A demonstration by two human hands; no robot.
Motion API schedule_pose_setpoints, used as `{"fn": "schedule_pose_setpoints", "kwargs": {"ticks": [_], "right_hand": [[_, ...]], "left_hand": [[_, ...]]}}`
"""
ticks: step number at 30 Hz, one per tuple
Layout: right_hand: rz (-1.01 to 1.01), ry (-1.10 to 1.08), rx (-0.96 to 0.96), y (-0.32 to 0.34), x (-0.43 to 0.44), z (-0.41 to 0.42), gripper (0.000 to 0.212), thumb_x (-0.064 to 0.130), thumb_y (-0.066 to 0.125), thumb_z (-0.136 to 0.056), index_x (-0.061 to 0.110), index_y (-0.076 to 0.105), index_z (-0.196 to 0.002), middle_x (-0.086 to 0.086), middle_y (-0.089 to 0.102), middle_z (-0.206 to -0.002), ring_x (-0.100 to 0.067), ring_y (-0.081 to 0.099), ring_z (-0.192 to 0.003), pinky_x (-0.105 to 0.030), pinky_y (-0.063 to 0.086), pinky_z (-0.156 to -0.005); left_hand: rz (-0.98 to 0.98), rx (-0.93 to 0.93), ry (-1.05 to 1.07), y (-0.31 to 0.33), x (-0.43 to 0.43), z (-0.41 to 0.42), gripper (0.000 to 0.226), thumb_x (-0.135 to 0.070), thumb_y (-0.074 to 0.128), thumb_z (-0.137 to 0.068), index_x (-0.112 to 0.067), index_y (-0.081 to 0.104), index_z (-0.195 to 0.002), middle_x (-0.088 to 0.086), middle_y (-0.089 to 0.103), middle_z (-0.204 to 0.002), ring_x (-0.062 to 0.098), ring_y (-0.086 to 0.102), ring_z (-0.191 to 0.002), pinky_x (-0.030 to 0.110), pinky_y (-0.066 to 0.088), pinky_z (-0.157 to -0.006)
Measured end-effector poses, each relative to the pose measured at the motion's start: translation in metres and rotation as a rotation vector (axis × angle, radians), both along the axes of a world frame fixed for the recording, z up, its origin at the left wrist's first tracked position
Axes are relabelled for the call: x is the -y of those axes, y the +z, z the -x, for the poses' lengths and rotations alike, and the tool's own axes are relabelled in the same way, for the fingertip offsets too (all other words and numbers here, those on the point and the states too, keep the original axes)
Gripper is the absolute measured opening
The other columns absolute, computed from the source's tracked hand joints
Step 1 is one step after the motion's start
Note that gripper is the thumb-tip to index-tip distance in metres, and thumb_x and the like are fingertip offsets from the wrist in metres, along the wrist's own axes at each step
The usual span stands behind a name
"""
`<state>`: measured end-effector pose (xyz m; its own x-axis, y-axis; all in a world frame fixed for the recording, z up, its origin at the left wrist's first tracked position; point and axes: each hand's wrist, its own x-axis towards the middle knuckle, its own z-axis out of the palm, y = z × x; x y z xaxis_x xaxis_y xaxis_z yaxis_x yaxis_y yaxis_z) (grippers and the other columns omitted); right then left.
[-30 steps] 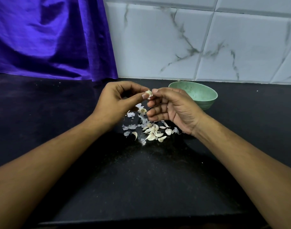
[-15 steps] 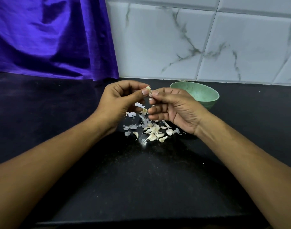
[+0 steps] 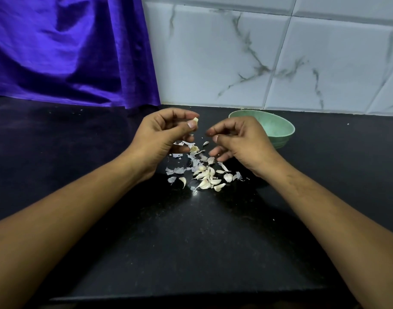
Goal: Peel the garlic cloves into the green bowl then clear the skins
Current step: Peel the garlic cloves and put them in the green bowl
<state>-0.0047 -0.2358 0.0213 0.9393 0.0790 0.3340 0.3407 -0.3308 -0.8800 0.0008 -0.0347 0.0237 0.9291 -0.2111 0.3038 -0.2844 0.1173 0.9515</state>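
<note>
My left hand (image 3: 162,139) pinches a small pale garlic clove (image 3: 195,121) between thumb and forefinger, above the counter. My right hand (image 3: 240,141) hovers a short way to its right, fingers curled, thumb and forefinger close together with nothing visible between them. A small skin flake (image 3: 205,143) shows just below the gap between the hands. Beneath them lies a pile of garlic cloves (image 3: 207,177) mixed with papery skins (image 3: 177,170) on the black counter. The green bowl (image 3: 284,128) stands behind my right hand, which partly covers it.
The black counter (image 3: 191,241) stretches toward me, its front edge near the bottom of the view. A purple cloth (image 3: 68,52) hangs at the back left. White marbled wall tiles (image 3: 258,59) stand right behind the bowl.
My hands were joined on the clove; now the right hand has pulled away to the right while the left keeps the clove. A skin flake has appeared below the gap.
</note>
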Motion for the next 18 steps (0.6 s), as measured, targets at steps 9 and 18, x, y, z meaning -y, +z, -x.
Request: {"fn": "schedule_pose_setpoints", "kwargs": {"ticks": [9,18], "right_hand": [[-0.075,0.162,0.105,0.0025,-0.0060,0.0042,0.024,0.000,0.078,-0.087,0.004,0.069,-0.109,-0.016,0.074,-0.092,-0.027,0.075,-0.068,-0.033,0.061,-0.057],[0.008,0.124,0.204,0.0018,-0.0045,0.0040,0.014,0.003,0.077,-0.089,0.007,0.072,-0.101,-0.015,0.074,-0.088,-0.029,0.077,-0.070,-0.035,0.061,-0.061]], "left_hand": [[-0.051,-0.034,-0.046,-0.0017,0.0013,0.0008,0.013,-0.012,0.077,-0.090,-0.012,0.071,-0.101,0.000,0.069,-0.081,0.010,0.066,-0.076,0.026,0.059,-0.063],[-0.046,-0.104,-0.088,0.0003,0.0009,0.0044,0.021,-0.019,0.079,-0.084,-0.011,0.070,-0.101,0.010,0.077,-0.094,0.014,0.071,-0.078,0.026,0.060,-0.061]]}}
